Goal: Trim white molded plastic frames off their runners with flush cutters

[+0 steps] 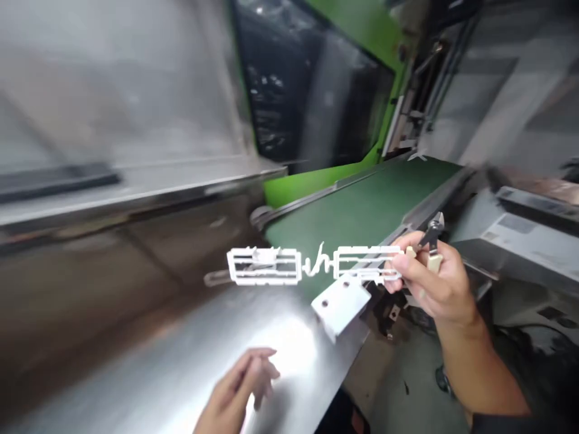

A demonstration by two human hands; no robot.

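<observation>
My right hand is closed around the right end of a white molded plastic part. Two slotted rectangular frames make up this part, joined by a thin curved runner. A pair of cutting pliers with cream handles sits in the same hand, jaws pointing up. Below the part, my left hand hovers over the shiny metal table, fingers loosely curved and apart, touching nothing that I can see.
A green conveyor belt runs away toward the back right, with a white piece at its far end. A metal bracket with holes stands at its near end. Behind is a green machine with a dark window.
</observation>
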